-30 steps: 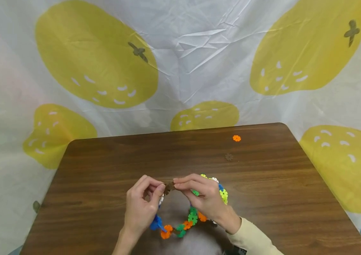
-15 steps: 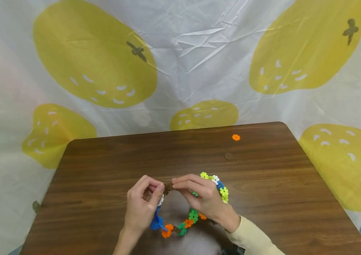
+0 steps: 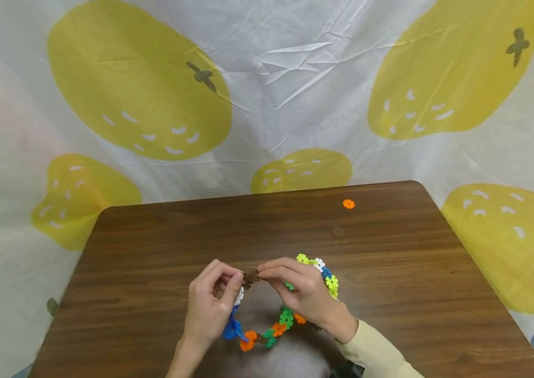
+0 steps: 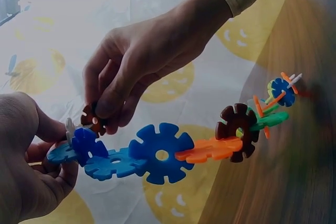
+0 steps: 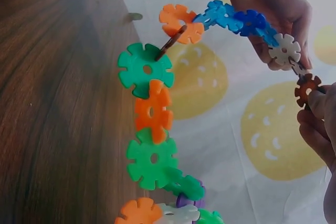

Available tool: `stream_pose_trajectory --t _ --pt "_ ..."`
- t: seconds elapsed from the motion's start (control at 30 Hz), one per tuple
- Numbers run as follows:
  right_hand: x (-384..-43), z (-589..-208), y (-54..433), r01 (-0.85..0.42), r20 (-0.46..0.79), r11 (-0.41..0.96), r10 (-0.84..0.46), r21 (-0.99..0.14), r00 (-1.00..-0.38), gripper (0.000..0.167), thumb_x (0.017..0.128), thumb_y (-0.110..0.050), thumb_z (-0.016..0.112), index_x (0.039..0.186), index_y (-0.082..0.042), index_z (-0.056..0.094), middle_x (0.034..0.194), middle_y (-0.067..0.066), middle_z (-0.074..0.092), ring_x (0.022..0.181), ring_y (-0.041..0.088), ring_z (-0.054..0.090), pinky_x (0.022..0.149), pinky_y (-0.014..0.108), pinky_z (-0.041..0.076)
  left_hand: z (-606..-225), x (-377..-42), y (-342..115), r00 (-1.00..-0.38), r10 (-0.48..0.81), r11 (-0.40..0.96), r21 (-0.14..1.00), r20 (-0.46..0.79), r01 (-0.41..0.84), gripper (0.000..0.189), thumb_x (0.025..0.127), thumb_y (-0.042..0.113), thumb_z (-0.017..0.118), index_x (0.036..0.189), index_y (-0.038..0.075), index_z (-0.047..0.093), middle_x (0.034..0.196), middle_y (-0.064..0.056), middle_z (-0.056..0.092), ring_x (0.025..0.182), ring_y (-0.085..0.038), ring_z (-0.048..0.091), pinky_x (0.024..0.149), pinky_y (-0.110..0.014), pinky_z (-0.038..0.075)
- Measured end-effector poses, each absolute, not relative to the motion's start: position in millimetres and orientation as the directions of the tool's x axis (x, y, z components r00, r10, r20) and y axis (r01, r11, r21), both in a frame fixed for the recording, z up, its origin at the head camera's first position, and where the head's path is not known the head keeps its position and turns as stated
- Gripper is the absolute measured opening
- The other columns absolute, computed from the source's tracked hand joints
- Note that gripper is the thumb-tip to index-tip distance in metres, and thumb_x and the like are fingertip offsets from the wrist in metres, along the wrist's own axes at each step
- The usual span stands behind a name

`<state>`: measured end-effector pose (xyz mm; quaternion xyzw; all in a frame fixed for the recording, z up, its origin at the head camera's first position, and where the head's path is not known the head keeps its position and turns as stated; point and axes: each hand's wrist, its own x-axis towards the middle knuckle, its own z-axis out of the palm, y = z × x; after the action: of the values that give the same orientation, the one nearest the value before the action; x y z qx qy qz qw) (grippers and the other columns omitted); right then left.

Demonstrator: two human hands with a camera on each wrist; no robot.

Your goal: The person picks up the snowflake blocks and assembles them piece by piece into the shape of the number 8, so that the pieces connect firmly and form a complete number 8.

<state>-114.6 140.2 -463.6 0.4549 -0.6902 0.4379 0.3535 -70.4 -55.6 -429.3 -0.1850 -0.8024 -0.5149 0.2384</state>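
Note:
A chain of slotted plastic snowflake discs in many colours loops between the hands and down to the table. My left hand pinches it near one end, around the white disc and light blue disc. Thumb and fingers of my right hand pinch a brown disc, which meets the chain's white end. Past the left fingers come blue discs, an orange one, another brown one and green ones. My right hand hides part of the chain in the head view.
On the brown wooden table, a loose orange disc lies near the far edge, with a loose brown disc nearer. The chain's far part, with yellow-green discs, lies beside my right hand. A lemon-print cloth hangs behind.
Both hands keep nearly the same place and grip. The right fingertips shift slightly at the brown disc, and the chain sways a little.

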Motion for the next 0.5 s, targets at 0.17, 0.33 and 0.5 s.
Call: stream_pose_trajectory --t 0.17,0.33,0.5 --pt "-114.4 -464.0 140.3 -0.942 0.898 0.224 -0.309 -0.252 -0.313 0.015 0.101 -0.007 0.06 0.099 -0.004 0.074 0.098 0.01 0.075 0.086 0.019 0.075 0.079 0.025 0.061 -429.4 -70.6 -54.4 -0.814 0.045 0.417 0.73 0.579 0.541 0.015 0.09 -0.002 0.072 0.082 0.011 0.07 0.075 0.002 0.06 0.064 -0.003 0.054 0.054 -0.016 0.049" --pt "-114.1 -466.0 138.9 -0.947 0.911 0.237 -0.299 -0.217 -0.284 0.016 0.101 -0.006 0.059 0.099 -0.002 0.074 0.098 0.012 0.075 0.086 0.021 0.074 0.079 0.026 0.061 -429.3 -69.2 -53.9 -0.815 0.032 0.431 0.728 0.579 0.534 0.015 0.089 -0.001 0.073 0.081 0.011 0.069 0.074 0.005 0.059 0.063 -0.001 0.053 0.053 -0.017 0.048" --pt "-114.5 -467.3 137.8 -0.954 0.921 0.216 -0.283 -0.209 -0.266 0.015 0.101 -0.006 0.06 0.098 -0.002 0.074 0.096 0.012 0.075 0.084 0.021 0.074 0.077 0.026 0.061 -429.0 -68.5 -53.0 -0.804 0.026 0.431 0.719 0.594 0.545 0.016 0.088 -0.002 0.073 0.081 0.011 0.069 0.073 0.004 0.058 0.062 -0.002 0.053 0.053 -0.016 0.047"
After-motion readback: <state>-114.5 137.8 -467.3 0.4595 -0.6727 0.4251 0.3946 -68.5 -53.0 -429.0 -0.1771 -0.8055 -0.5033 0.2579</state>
